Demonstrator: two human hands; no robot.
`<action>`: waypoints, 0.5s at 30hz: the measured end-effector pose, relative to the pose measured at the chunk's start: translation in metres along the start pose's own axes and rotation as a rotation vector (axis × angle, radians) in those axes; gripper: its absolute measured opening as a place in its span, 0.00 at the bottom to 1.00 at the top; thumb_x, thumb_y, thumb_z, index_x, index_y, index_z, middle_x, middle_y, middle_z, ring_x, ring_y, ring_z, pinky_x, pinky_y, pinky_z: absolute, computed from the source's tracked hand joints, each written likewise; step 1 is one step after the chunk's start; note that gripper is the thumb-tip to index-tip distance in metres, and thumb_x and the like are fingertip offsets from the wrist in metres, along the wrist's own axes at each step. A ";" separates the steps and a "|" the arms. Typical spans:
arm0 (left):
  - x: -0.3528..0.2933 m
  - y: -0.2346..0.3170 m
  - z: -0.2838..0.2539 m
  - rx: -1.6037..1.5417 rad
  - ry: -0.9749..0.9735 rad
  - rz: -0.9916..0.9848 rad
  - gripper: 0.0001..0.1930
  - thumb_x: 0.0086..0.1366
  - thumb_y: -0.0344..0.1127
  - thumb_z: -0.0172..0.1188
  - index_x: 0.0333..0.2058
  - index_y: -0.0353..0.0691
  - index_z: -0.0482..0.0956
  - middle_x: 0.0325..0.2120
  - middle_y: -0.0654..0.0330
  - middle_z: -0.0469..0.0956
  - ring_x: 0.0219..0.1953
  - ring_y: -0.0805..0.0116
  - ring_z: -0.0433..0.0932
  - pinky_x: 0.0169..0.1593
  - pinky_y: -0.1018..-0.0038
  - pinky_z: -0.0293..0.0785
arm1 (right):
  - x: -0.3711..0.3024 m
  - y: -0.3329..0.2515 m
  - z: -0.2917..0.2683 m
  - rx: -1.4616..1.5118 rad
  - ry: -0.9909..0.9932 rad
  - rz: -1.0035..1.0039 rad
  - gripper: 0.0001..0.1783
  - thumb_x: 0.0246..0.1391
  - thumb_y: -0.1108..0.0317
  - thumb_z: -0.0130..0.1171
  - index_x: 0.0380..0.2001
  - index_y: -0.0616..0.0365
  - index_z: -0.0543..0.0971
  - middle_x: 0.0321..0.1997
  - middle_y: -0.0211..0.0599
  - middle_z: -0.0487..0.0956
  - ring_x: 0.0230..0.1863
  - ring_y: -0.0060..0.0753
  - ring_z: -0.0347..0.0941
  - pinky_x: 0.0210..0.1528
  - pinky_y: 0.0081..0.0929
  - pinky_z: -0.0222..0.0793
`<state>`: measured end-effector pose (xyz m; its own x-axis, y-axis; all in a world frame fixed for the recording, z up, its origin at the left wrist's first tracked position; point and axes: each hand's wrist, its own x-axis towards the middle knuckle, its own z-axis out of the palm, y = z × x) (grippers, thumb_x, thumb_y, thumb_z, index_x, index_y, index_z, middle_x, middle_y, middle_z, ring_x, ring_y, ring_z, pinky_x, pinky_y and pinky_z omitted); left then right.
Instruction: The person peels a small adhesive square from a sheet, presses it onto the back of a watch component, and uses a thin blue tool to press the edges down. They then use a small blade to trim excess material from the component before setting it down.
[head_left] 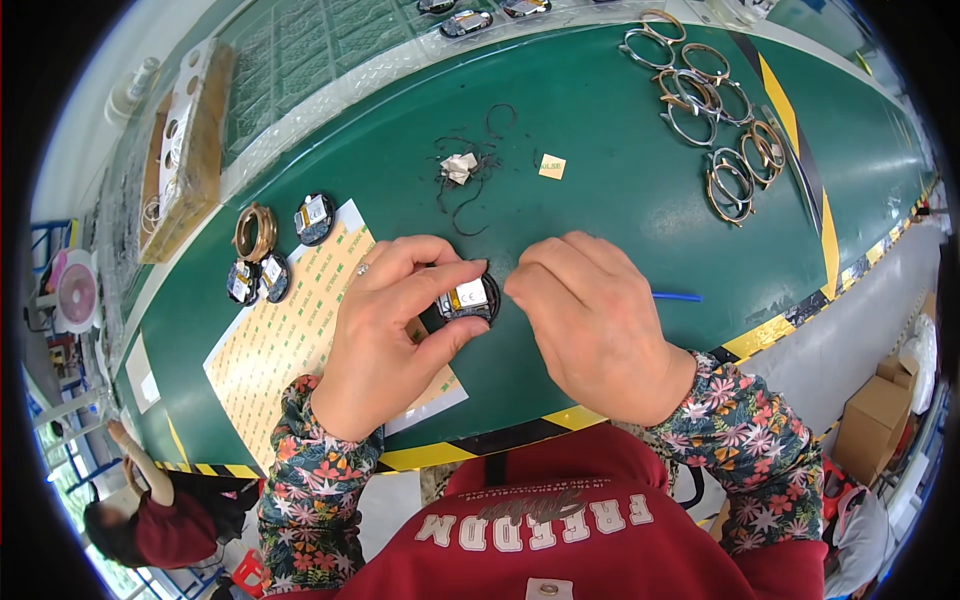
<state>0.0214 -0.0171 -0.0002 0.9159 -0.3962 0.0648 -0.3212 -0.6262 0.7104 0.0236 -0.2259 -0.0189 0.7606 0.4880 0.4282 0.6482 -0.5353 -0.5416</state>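
Note:
My left hand grips a round black watch module between thumb and fingers. A silver battery with a white label shows on the module's upturned face. Just to its right, my right hand is closed in a pinch, its fingertips close to the module's rim. Whatever those fingers hold is hidden. A thin blue stick shows beyond the right side of that hand; I cannot tell whether it is held or lies on the table. Under my left hand lies a tan sheet of adhesive pieces on white backing.
On the green table, thin black strips surround a crumpled white scrap, near a small yellow square. Metal watch rings lie far right. More modules and bronze rings sit left. A person is at lower left.

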 end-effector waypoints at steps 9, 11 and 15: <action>-0.001 0.001 0.001 -0.032 0.012 -0.018 0.26 0.42 0.20 0.72 0.45 0.37 0.84 0.43 0.58 0.75 0.46 0.62 0.75 0.51 0.70 0.72 | 0.001 0.000 0.002 0.003 0.027 0.018 0.10 0.43 0.80 0.60 0.33 0.62 0.76 0.35 0.40 0.74 0.33 0.44 0.71 0.35 0.37 0.67; 0.000 0.002 0.000 -0.016 0.005 -0.009 0.26 0.42 0.20 0.72 0.45 0.37 0.84 0.43 0.58 0.75 0.47 0.62 0.75 0.51 0.70 0.72 | 0.001 0.000 0.002 -0.001 0.028 0.022 0.10 0.43 0.80 0.60 0.33 0.62 0.76 0.34 0.40 0.74 0.33 0.44 0.71 0.35 0.37 0.67; -0.001 -0.001 0.001 -0.028 0.003 -0.006 0.26 0.42 0.20 0.72 0.46 0.37 0.83 0.43 0.58 0.75 0.47 0.63 0.74 0.51 0.71 0.71 | 0.001 -0.001 0.002 -0.009 0.019 0.023 0.10 0.42 0.80 0.60 0.32 0.62 0.76 0.35 0.40 0.74 0.33 0.44 0.71 0.35 0.37 0.67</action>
<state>0.0208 -0.0168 -0.0012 0.9186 -0.3903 0.0624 -0.3085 -0.6094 0.7304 0.0239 -0.2239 -0.0193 0.7757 0.4624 0.4294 0.6309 -0.5521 -0.5452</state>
